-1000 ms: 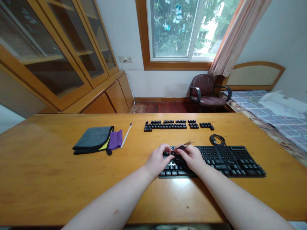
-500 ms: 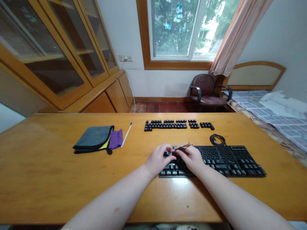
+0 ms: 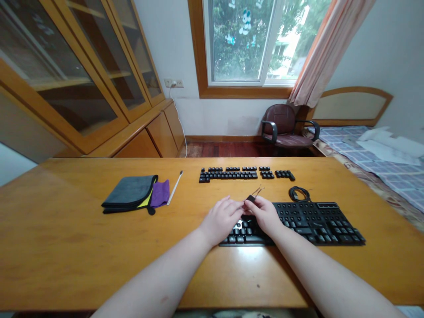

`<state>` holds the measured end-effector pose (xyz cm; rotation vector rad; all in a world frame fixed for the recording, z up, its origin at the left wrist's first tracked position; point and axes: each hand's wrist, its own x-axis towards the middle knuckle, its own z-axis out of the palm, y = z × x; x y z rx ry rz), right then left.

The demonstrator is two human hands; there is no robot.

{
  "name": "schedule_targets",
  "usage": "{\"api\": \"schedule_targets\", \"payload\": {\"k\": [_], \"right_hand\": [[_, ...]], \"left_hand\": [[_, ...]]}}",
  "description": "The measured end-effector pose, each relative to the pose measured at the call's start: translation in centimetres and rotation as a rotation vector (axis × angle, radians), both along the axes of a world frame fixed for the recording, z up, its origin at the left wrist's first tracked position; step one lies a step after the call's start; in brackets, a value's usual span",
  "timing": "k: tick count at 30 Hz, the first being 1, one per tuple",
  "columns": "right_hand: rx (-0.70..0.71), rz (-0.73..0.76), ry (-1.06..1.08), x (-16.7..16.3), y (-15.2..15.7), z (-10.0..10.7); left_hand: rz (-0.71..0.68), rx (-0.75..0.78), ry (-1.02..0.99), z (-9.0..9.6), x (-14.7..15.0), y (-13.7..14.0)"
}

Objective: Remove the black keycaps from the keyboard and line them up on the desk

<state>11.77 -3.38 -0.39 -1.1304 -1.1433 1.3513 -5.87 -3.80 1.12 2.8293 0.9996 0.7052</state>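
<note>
A black keyboard (image 3: 318, 225) lies on the desk, with many keys gone from its upper rows and keycaps still on the lower rows. Above its left part, my right hand (image 3: 267, 217) is closed on a keycap puller (image 3: 251, 198); the black handle and two thin wire prongs stick out, pointing up and away. My left hand (image 3: 223, 221) rests over the keyboard's left end, its fingers together and reaching to the puller. Its thumb and fingertips are hidden, so I cannot make out what they hold. Rows of removed black keycaps (image 3: 233, 175) lie beyond the keyboard.
A coiled black cable (image 3: 299, 193) sits behind the keyboard. To the left on the wooden desk (image 3: 99, 260) are a folded grey cloth (image 3: 130, 191), a purple cloth (image 3: 160, 193) and a thin white brush (image 3: 175, 187). A chair (image 3: 283, 126) stands past the desk's far edge.
The puller has turned in my right hand, so its prongs now point more upward. My left hand's fingers have closed together and moved over to the puller.
</note>
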Motion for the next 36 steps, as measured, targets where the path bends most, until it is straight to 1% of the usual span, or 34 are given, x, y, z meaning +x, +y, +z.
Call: {"api": "schedule_targets", "payload": {"k": [3,6,8,10,12,15,16,17,21,23,25,28,30,32,34,36], "right_hand": [[0.041,-0.035,-0.013,0.0,-0.1,0.2],[0.084,-0.102,-0.03,0.2,-0.1,0.4],[0.079,-0.14,-0.001,0.3,0.0,0.4],[0.062,-0.173,0.027,0.4,0.1,0.4],[0.064,-0.208,-0.001,0.5,0.2,0.4],[0.097,-0.255,-0.098,0.6,0.2,0.6],[0.101,-0.263,-0.11,0.6,0.2,0.6],[0.097,-0.267,-0.108,0.6,0.1,0.6],[0.06,-0.268,-0.076,0.5,0.0,0.4],[0.063,-0.265,-0.092,0.5,0.0,0.2],[0.077,-0.255,-0.119,0.6,0.0,0.1],[0.109,-0.244,-0.165,0.7,0.0,0.2],[0.129,-0.241,-0.189,0.7,-0.1,0.3],[0.142,-0.238,-0.2,0.8,-0.2,0.4],[0.152,-0.231,-0.205,0.7,-0.2,0.5],[0.161,-0.225,-0.213,0.7,-0.2,0.6]], "left_hand": [[-0.031,0.058,0.031,0.8,0.2,0.2],[-0.087,0.057,0.062,1.9,0.2,1.3],[-0.125,0.062,0.102,2.7,0.3,2.3],[-0.173,0.114,0.148,3.3,0.7,3.0],[-0.216,0.169,0.169,3.5,1.3,3.1],[-0.243,0.196,0.12,3.2,1.5,3.1],[-0.223,0.187,0.093,2.9,1.1,3.2],[-0.169,0.168,0.068,2.5,0.5,3.6],[0.199,0.068,0.021,0.5,-3.0,6.5],[0.294,0.033,0.03,-0.6,-4.2,7.9],[0.315,0.0,0.06,-1.5,-4.6,8.8],[0.308,-0.035,0.1,-2.4,-4.2,9.3],[0.336,-0.054,0.106,-2.7,-3.8,9.4],[0.394,-0.069,0.093,-2.8,-3.8,9.6],[0.448,-0.076,0.065,-2.9,-4.0,9.8],[0.473,-0.073,0.025,-3.0,-4.2,10.0]]}}
